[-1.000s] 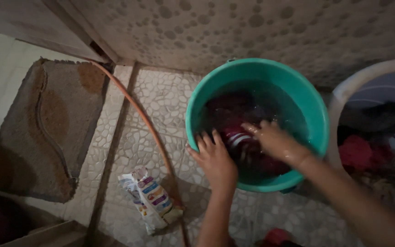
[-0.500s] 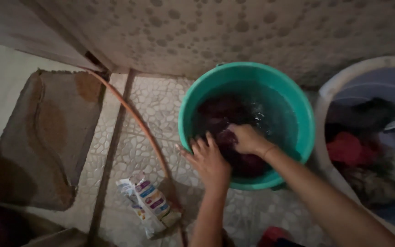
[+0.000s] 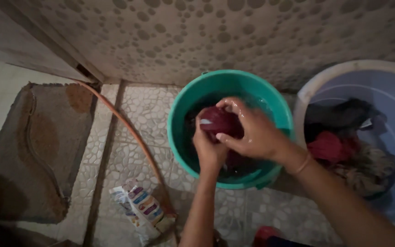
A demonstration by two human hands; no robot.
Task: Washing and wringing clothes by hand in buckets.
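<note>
Pebble-tile floor [image 3: 129,137], spotted wall. Centre frame: left hand [image 3: 210,148] and right hand [image 3: 252,132] fingers clenched on wet maroon cloth [image 3: 219,121] above green bucket [image 3: 179,137]. Scrubbing step; firm rubbing needed.

wet maroon cloth [image 3: 219,122], bunched, above teal bucket [image 3: 181,107]

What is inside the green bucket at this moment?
The green bucket holds dark water with dark cloth low inside. Over it, the left hand and the right hand squeeze a dark red garment. The hands and garment cover the middle; the bottom is hidden.
</note>
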